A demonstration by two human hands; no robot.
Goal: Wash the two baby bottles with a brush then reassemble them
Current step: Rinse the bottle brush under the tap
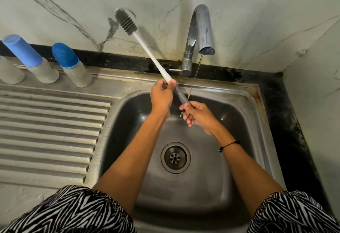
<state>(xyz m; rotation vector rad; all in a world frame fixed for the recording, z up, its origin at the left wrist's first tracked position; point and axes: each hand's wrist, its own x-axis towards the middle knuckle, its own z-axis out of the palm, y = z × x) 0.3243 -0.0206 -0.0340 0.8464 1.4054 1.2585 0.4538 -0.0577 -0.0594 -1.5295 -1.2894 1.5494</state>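
A long bottle brush [147, 48] with a white handle and grey bristle head points up and left toward the wall. My left hand [161, 96] grips its handle above the sink. My right hand [196, 115] holds the handle's grey lower end under a thin stream of water from the tap [200, 34]. Two baby bottles with blue caps, one [29, 57] and the other [70, 64], stand at the back left beside the sink, assembled.
A steel sink [244, 107] with a drain [175, 157] lies below my hands. A ribbed drainboard [47, 131] stretches to the left. Part of a third pale container [9, 71] shows at the far left. A dark stained counter edge [287, 115] runs right.
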